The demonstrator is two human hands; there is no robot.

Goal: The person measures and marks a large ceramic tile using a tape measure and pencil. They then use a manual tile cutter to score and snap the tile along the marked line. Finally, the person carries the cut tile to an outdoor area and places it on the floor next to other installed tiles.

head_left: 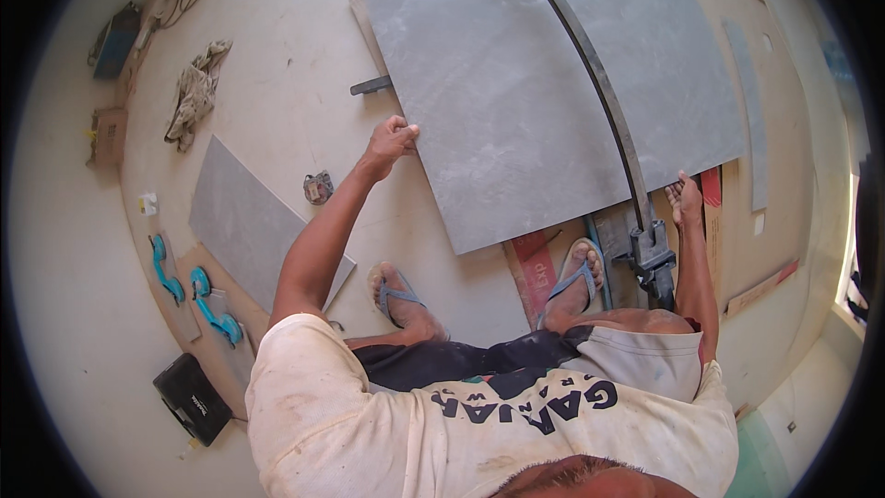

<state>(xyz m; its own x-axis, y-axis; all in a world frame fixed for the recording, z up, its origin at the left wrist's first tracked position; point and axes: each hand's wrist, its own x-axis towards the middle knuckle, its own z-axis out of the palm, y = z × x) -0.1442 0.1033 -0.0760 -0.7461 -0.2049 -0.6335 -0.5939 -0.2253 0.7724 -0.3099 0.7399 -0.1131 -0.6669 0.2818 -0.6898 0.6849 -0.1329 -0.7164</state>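
A large grey tile (489, 101) lies flat in front of me, beneath the long dark rail (599, 78) of a manual tile cutter. At the rail's near end sits the cutter's metal carriage (653, 254). My left hand (394, 143) is closed on the tile's left edge, thumb and fingers pinching it. On the near edge, right of the rail, my right hand (684, 198) has its fingers curled up against the tile, partly tucked beneath it. The tile hides most of the cutter's base; a short dark support arm (371, 85) sticks out on the left.
Left of my feet lies a smaller grey tile piece (244, 212), near two turquoise suction lifters (219, 318). A small round tool (318, 187), a crumpled rag (196, 97) and a black case (192, 397) are around it. A narrow tile strip (749, 120) rests at right on cardboard.
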